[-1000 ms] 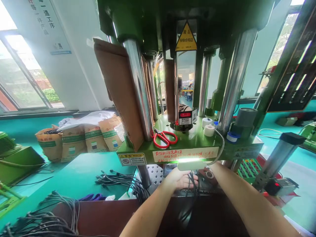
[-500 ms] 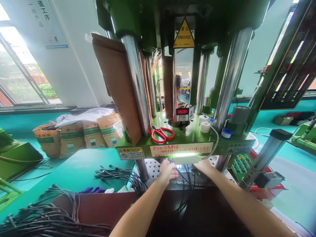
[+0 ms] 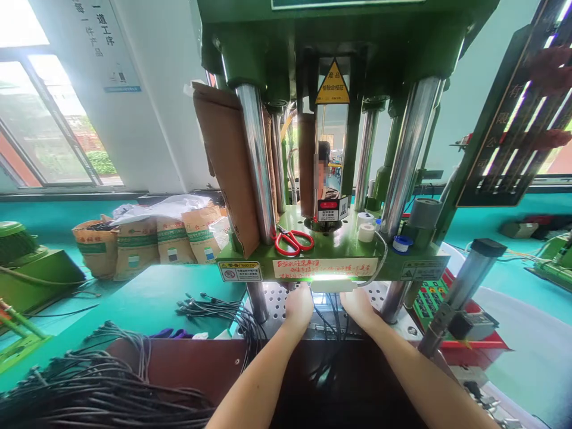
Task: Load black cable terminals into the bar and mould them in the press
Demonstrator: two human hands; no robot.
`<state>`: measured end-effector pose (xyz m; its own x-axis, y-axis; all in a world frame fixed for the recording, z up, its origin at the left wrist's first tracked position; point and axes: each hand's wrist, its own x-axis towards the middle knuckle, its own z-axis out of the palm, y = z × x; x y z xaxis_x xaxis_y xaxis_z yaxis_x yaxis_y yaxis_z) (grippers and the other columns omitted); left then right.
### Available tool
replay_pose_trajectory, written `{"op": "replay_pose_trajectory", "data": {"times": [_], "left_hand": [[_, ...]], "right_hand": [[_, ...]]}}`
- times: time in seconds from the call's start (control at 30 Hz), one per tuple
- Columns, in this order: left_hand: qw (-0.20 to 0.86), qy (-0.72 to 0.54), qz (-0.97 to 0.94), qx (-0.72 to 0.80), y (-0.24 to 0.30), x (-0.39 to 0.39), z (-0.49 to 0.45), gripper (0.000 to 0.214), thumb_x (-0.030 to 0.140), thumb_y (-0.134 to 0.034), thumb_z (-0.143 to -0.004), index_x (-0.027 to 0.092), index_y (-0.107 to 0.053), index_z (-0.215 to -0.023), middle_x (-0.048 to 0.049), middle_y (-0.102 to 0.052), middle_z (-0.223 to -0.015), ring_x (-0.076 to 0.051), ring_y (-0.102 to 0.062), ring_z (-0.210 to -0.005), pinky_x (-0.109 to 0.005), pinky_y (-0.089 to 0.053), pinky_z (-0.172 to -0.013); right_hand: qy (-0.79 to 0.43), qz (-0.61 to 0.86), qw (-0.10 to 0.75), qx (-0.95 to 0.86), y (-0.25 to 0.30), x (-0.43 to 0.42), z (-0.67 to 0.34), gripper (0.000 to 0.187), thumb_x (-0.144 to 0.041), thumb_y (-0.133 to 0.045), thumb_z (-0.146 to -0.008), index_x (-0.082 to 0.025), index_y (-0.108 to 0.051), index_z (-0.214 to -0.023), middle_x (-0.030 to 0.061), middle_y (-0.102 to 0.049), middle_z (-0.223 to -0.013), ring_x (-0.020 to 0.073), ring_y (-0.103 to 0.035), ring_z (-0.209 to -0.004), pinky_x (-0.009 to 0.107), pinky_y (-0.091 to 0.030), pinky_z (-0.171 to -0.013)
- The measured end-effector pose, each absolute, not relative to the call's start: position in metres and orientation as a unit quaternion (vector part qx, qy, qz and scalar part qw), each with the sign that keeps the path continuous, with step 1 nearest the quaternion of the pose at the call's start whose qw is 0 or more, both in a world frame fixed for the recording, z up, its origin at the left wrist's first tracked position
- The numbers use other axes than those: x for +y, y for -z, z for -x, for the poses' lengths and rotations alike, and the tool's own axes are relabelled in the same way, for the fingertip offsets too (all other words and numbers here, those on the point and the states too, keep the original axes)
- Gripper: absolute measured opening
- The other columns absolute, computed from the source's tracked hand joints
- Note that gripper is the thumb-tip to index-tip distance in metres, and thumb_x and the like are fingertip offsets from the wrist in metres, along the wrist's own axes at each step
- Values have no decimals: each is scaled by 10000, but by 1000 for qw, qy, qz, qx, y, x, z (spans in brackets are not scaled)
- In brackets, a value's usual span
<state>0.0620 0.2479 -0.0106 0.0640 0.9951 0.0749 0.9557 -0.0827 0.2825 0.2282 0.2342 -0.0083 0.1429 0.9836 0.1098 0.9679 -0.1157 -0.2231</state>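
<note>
Both my hands reach under the crossbeam of a green press machine [image 3: 250, 253]. My left hand [image 3: 299, 305] is at the left of the opening, its fingers hidden behind the beam and a white lamp [image 3: 333, 286]. On the other side, my right hand [image 3: 357, 302] reaches in with its fingers also out of sight. Between my hands, several black cables [image 3: 336, 325] run out of the opening and hang over the front edge. Below the beam lies a perforated metal plate [image 3: 273, 298].
Red-handled scissors [image 3: 292, 241] lie on the press, with white tape rolls [image 3: 366, 232] to their right. Bundled cables [image 3: 218, 310] rest on the green table [image 3: 147, 298]; a bigger cable pile [image 3: 111, 381] lies at lower left. A button panel [image 3: 435, 304] stands at right.
My left hand has gone further in under the beam, its fingers now out of view. My right hand has shifted left, closer to the cables. The camera view has tilted up slightly.
</note>
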Motion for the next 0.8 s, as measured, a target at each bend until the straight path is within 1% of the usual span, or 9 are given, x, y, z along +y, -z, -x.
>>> {"op": "replay_pose_trajectory", "data": {"times": [0.13,0.27,0.37,0.47,0.57,0.7,0.8], "left_hand": [[54,-145,-726,670,8,248,-63,303,111,-376,-812,114,-587,-1029,-127,-668,-845,-231,-641,-817,-295,-466,-666],[20,-185,-736,651,0,238,-67,323,148,-367,-834,164,-576,-1080,-112,-629,-1001,-216,-589,-952,-300,-465,-756],[12,-197,-758,622,-2,232,-73,284,227,-421,-832,169,-610,-1036,-109,-623,-1007,-234,-556,-992,-300,-467,-761],[18,-198,-761,618,3,234,-75,273,161,-419,-815,138,-635,-979,-121,-633,-937,-238,-571,-926,-303,-472,-721],[25,-206,-753,624,10,239,-75,303,93,-399,-797,116,-619,-1003,-127,-631,-895,-230,-569,-920,-299,-463,-738],[35,-219,-749,625,13,242,-73,311,65,-420,-769,112,-611,-1009,-128,-624,-887,-236,-562,-922,-301,-452,-746],[36,-235,-745,624,7,239,-76,295,87,-404,-787,124,-628,-976,-131,-625,-910,-243,-551,-930,-324,-439,-781]], "right_hand": [[-29,738,117,-665,-4,230,-226,207,-296,-484,-898,-131,-596,-956,50,-625,-935,167,-597,-849,374,-485,-781],[-13,724,132,-676,-15,227,-217,209,-288,-472,-903,-148,-584,-1010,58,-616,-991,176,-587,-896,383,-475,-804],[-10,719,138,-681,-13,229,-209,209,-290,-480,-898,-149,-586,-1011,58,-621,-978,169,-593,-873,372,-477,-800],[-9,724,139,-675,-4,232,-205,211,-290,-488,-895,-143,-586,-1011,55,-626,-947,168,-600,-845,375,-482,-787],[-5,722,143,-677,4,235,-205,219,-296,-491,-895,-148,-575,-1032,59,-613,-992,171,-591,-872,380,-479,-799],[-11,713,145,-686,7,238,-206,206,-287,-491,-895,-141,-583,-1008,63,-614,-977,166,-593,-852,366,-487,-780],[-17,703,154,-694,5,241,-210,209,-284,-493,-894,-141,-582,-1016,63,-616,-981,167,-596,-848,362,-491,-767]]}}
